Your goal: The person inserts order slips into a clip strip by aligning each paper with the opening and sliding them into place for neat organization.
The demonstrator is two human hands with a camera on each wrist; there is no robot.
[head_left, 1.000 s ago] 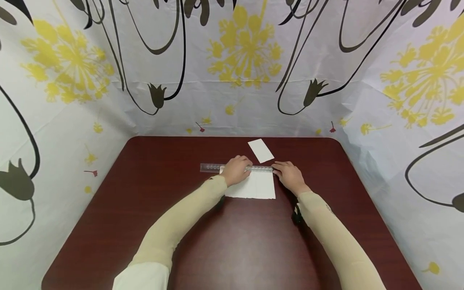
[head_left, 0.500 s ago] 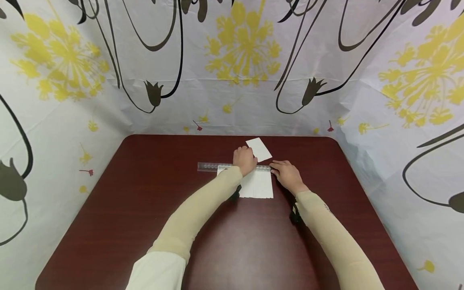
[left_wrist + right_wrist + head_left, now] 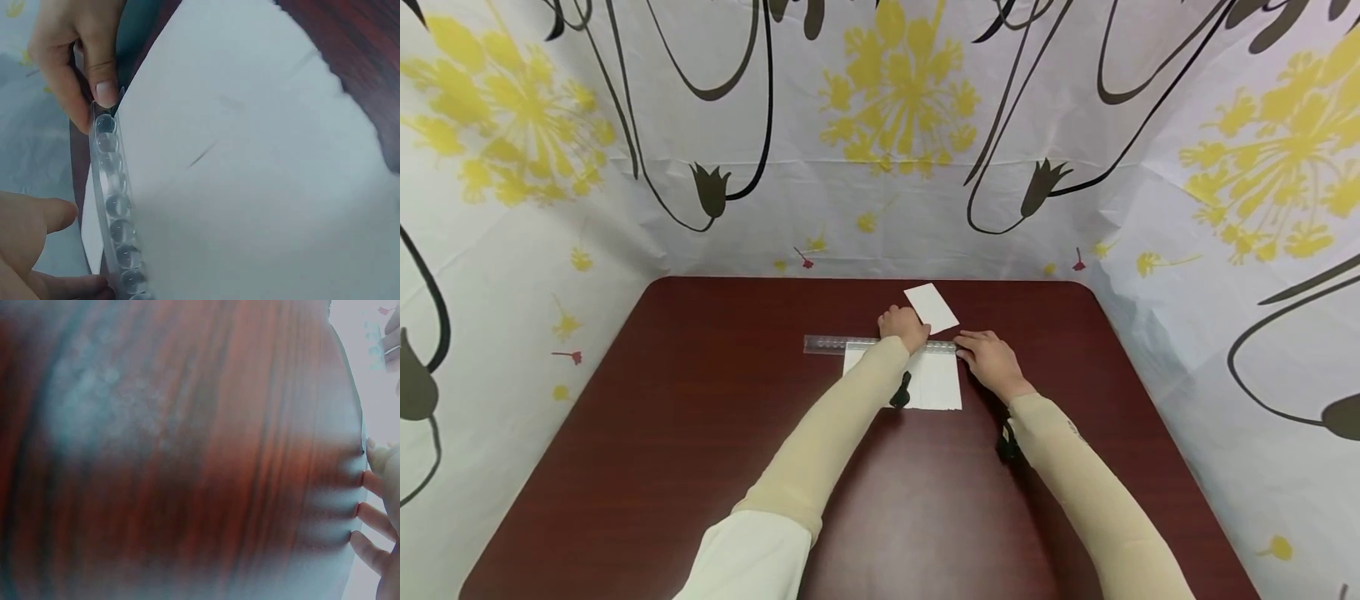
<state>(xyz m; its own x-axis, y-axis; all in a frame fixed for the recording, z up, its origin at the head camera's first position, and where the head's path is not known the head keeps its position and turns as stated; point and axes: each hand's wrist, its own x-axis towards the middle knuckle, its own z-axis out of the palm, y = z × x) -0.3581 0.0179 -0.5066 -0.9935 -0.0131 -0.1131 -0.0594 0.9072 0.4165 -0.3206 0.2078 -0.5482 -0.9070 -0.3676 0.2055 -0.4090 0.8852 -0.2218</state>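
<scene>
A clear plastic ruler [image 3: 835,344] with a row of round bumps lies across the top of a white paper sheet [image 3: 938,385]. My left hand [image 3: 904,327] is at the ruler's middle; in the left wrist view its straight thumb [image 3: 59,214] is apart from the ruler and a lower finger touches the edge. My right hand [image 3: 992,362] pinches the ruler's right end between thumb and forefinger, seen at the top of the left wrist view. Its other fingers [image 3: 373,553] rest on the table. A short dark line [image 3: 203,154] marks the paper.
A smaller white paper piece [image 3: 931,308] lies beyond the ruler, near the back edge of the dark red-brown table [image 3: 722,400]. Patterned white cloth [image 3: 895,217] hangs behind and at both sides. A black wrist device [image 3: 901,392] hangs under the left sleeve.
My left hand has moved right along the ruler and slightly away from me, its forearm now crossing the sheet. The right hand stays at the ruler's end. The head view has shifted slightly.
</scene>
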